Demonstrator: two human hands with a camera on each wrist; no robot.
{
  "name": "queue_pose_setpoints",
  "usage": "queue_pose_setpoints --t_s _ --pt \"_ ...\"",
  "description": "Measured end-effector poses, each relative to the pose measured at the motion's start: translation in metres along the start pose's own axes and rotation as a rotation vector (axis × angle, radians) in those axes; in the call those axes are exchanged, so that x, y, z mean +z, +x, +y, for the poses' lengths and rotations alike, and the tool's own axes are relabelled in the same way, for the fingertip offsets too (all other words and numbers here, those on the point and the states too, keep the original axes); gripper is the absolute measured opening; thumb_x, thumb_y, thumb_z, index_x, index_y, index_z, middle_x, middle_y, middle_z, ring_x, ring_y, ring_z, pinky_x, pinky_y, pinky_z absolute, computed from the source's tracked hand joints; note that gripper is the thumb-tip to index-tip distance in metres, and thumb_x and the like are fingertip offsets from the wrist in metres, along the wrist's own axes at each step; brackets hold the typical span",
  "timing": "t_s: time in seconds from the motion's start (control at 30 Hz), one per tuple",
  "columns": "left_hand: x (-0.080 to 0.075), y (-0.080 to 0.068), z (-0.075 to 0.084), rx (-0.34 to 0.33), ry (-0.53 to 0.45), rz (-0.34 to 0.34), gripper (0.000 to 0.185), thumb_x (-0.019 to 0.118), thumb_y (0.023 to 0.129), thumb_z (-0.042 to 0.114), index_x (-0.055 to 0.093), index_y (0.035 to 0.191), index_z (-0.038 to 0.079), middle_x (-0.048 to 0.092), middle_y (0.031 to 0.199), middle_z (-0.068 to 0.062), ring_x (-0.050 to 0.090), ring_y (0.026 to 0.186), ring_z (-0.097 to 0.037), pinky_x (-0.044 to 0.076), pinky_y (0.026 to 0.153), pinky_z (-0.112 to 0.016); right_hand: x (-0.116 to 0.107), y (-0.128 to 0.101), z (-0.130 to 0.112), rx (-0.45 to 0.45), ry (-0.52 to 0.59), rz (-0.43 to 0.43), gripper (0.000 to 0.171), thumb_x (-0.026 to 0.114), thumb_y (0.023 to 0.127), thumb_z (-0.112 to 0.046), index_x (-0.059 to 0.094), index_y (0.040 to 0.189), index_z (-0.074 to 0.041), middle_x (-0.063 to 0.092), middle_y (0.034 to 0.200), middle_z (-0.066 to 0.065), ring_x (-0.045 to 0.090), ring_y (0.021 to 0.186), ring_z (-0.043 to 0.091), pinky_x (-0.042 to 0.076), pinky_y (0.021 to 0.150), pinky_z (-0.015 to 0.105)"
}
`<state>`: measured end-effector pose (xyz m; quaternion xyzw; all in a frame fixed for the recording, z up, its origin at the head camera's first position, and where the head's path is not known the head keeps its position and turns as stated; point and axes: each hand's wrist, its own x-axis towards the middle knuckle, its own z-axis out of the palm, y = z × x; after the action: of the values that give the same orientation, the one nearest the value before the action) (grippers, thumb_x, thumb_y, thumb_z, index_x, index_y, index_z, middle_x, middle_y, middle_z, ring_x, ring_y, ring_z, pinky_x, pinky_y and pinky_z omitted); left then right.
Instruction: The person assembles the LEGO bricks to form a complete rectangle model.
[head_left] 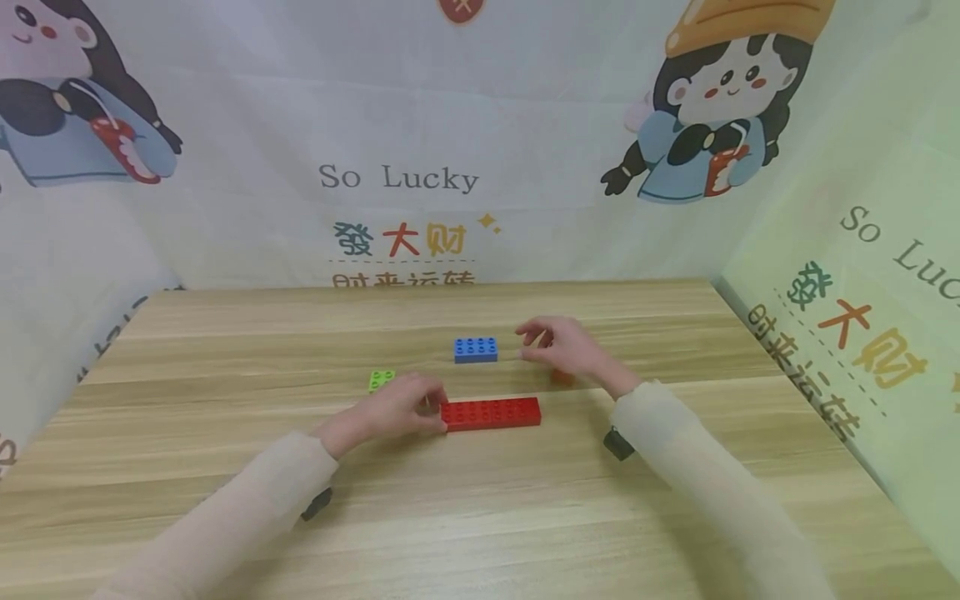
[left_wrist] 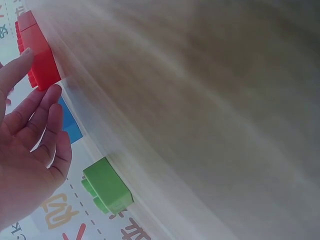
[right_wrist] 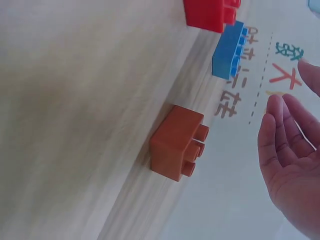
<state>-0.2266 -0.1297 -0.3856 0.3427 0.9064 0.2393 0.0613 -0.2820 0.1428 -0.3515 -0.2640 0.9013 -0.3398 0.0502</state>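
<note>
My left hand point(head_left: 397, 406) is at the left end of a long red toy building block point(head_left: 491, 413), thumb and fingers on either side of that end. In the left wrist view the red block point(left_wrist: 40, 52) has a seam across it, and the thumb overlaps its side. Just behind the left hand sits a light green block point(head_left: 382, 379), partly covered. My right hand point(head_left: 566, 346) hovers with loosely bent fingers and nothing in them, right of a blue block point(head_left: 476, 350). Beneath it an orange-brown block point(right_wrist: 177, 142) stands studded side up on the table, mostly hidden in the head view.
The blocks stand on a wood-grain table point(head_left: 450, 517). A white printed cloth point(head_left: 247, 208) with cartoon figures and lettering hangs behind the table's far edge and along both sides. Dark wrist-worn devices point(head_left: 618, 444) show under the light sleeves.
</note>
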Motion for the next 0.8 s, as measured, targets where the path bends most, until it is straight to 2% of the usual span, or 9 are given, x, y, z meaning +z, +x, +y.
queue_pose_setpoints --t_s 0.13,0.43,0.8 --pt "-0.001 0.0 0.0 0.001 -0.004 0.0 0.021 0.072 0.078 0.02 0.062 0.093 0.008 0.059 0.085 0.001 0.052 0.081 -0.014 0.045 0.073 -0.03 -0.001 0.009 -0.002 0.014 -0.007 -0.007 0.036 0.065 0.084 -0.019 0.059 0.115 -0.001 0.061 0.095 0.007 0.056 0.081 0.02 0.048 0.068 0.029" --pt "0.0 0.001 0.001 -0.017 -0.012 -0.013 0.021 0.072 0.078 0.02 0.061 0.093 0.009 0.058 0.085 0.002 0.052 0.08 -0.013 0.045 0.072 -0.029 0.003 0.027 0.001 0.107 0.005 -0.045 0.04 0.064 0.086 -0.022 0.056 0.12 -0.003 0.059 0.101 0.006 0.053 0.088 0.021 0.047 0.071 0.03" --pt "-0.002 0.002 0.001 -0.025 -0.018 -0.026 0.021 0.072 0.078 0.021 0.062 0.093 0.009 0.059 0.085 0.003 0.051 0.078 -0.013 0.045 0.071 -0.028 0.015 0.042 0.003 0.099 -0.008 -0.102 0.041 0.065 0.085 -0.016 0.055 0.121 -0.001 0.057 0.11 0.011 0.053 0.092 0.022 0.046 0.078 0.031"
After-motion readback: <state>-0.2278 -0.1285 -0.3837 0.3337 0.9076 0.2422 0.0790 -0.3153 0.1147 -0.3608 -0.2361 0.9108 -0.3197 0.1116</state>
